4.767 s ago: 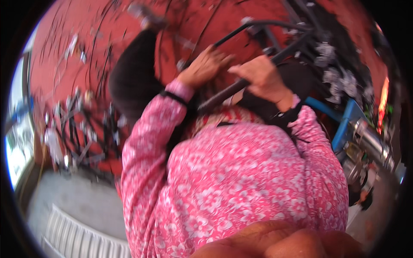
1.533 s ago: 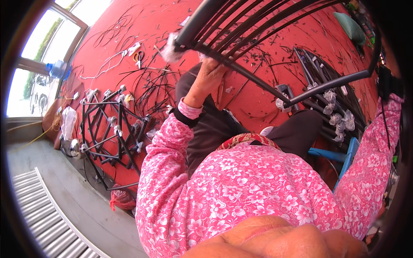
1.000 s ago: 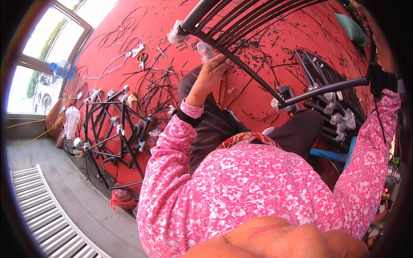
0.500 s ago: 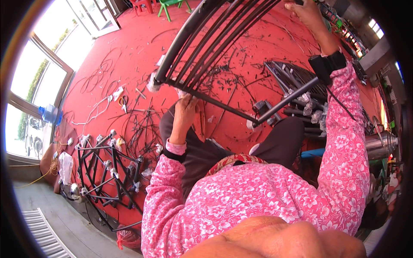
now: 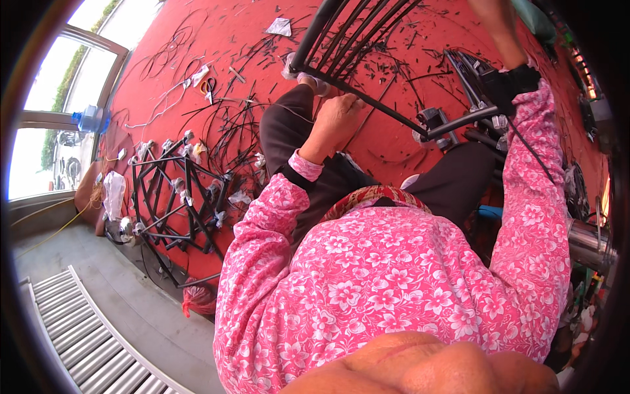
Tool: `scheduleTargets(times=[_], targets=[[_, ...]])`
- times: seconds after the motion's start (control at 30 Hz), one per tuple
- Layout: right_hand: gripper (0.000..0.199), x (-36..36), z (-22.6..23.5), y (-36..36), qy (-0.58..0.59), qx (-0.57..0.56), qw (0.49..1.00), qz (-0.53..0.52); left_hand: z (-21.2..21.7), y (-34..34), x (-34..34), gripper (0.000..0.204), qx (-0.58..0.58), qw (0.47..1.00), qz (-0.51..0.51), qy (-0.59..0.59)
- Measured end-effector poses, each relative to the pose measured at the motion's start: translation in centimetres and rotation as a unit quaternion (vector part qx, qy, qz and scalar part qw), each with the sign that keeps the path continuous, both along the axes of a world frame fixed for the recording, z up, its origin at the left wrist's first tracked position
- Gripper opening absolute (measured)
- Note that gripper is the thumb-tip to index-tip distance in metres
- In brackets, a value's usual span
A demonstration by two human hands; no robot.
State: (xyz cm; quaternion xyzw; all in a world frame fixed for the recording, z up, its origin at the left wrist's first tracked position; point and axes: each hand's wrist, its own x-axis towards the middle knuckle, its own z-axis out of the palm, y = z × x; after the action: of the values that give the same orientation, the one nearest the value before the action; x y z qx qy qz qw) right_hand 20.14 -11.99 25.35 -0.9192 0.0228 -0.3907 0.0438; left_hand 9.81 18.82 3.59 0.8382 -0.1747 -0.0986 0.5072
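The left hand [image 5: 336,123] is curling its fingers in by the long bar of the black slatted frame [image 5: 385,111], which is sitting past the bent legs [image 5: 287,128]. The right hand [image 5: 492,14] is poking out of view, so I cannot tell its shape; its wrist band [image 5: 517,83] is hiding part of the frame. Right of the frame, dark rods [image 5: 462,71] are lying; left, a black metal heap [image 5: 195,215], then a blue jug [image 5: 90,119].

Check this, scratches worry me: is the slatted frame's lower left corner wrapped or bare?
Wrapped: crumpled, clear plastic bunches around that corner of the slatted frame.
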Motion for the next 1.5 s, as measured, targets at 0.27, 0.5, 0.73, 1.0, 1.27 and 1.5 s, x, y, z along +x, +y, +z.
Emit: scheduleTargets(times=[0.27,0.5,0.73,1.0,1.27,1.5], targets=[[0.018,-3.2,-10.4,6.0,0.01,-0.115,0.992,0.043,4.0,0.4,-2.4,0.034,0.002,0.995,-0.094,-0.032],[0.006,-6.0,-20.2,10.1,0.082,-0.161,0.979,0.094,13.8,4.6,-3.2,0.028,0.017,0.981,-0.177,-0.079],[0.006,-10.4,-25.2,16.8,0.131,-0.08,0.961,0.228,18.6,6.8,0.2,0.02,0.249,0.915,-0.199,-0.246],[0.055,-13.2,-24.0,18.3,0.284,0.118,0.885,0.349,20.3,7.2,2.5,0.02,0.257,0.903,-0.201,-0.28],[0.049,-13.0,-24.9,19.6,0.287,0.161,0.877,0.349,19.2,7.1,3.0,0.014,0.267,0.902,-0.172,-0.293],[0.041,-12.8,-25.6,19.3,0.272,0.169,0.884,0.341,18.8,7.7,2.8,0.013,0.25,0.914,-0.147,-0.283]])
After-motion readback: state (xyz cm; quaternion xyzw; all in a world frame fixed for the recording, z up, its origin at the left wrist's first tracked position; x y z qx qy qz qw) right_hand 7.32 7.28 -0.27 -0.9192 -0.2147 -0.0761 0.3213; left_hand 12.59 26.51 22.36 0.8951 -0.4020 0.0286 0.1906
